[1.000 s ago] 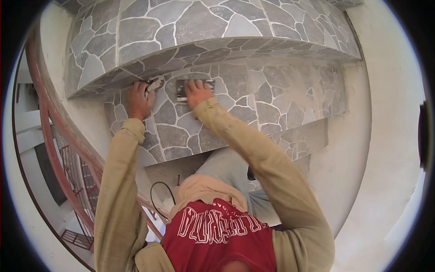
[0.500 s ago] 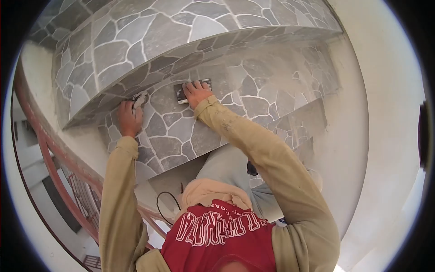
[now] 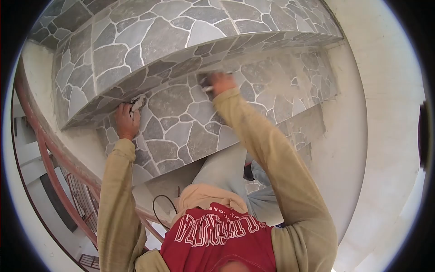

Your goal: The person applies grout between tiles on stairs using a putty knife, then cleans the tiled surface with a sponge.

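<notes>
My right hand (image 3: 223, 83), smeared by motion, grips a dark rectangular float (image 3: 206, 82) with whitish smears. The float is against the stone-patterned step (image 3: 174, 100), near the foot of the riser. On the left end of the same step, my left hand (image 3: 127, 120) has its fingers closed around a small dark item with a pale crumpled lump (image 3: 137, 103). What kind of item that is, I cannot make out. Pale joint lines run between the grey stones around both hands, and a dusty grey film (image 3: 283, 77) covers the stones farther right.
The curved upper step (image 3: 163, 38) rises beyond my hands. A reddish metal railing (image 3: 45, 145) runs along the left, and a pale curved wall (image 3: 344, 131) bounds the right. A lower step (image 3: 301, 120) lies below, beside my legs. A thin dark cable loop (image 3: 156, 206) shows near my waist.
My right hand and the float have moved to the right along the step. My left hand has stayed at nearly the same place, still closed on its item.
</notes>
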A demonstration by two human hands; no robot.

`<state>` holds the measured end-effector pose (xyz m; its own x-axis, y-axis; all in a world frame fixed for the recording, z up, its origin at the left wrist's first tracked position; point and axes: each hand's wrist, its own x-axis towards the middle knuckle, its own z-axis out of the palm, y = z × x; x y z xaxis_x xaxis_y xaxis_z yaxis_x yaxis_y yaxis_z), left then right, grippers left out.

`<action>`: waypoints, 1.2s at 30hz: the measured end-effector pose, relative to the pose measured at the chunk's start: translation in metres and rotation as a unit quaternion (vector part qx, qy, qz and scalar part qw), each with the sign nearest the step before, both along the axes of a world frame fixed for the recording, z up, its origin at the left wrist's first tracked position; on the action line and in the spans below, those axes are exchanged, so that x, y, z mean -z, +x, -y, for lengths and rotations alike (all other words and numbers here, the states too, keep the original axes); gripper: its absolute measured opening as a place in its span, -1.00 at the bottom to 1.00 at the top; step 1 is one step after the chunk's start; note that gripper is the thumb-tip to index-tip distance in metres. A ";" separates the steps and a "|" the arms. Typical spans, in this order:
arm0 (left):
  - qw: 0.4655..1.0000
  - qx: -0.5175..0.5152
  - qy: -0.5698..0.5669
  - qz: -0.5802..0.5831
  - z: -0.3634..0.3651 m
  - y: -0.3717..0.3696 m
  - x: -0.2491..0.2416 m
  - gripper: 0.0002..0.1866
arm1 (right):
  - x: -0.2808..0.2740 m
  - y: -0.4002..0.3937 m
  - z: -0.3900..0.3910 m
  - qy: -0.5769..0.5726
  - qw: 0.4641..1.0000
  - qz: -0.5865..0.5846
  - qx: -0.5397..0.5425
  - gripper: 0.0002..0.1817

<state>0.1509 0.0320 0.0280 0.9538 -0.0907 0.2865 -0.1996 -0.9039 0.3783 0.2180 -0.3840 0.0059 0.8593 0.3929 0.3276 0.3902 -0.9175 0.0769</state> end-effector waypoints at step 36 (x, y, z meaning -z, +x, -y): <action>0.991 0.078 -0.103 -0.046 0.057 -0.063 -0.018 -0.71 | -0.045 0.026 -0.116 0.088 0.988 -0.052 -0.114 -0.83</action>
<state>0.0877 -0.0247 0.0460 0.9557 -0.1878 0.2265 -0.2868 -0.7661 0.5751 0.2442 -0.2682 0.0506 0.7869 0.5255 0.3233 0.5864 -0.8000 -0.1269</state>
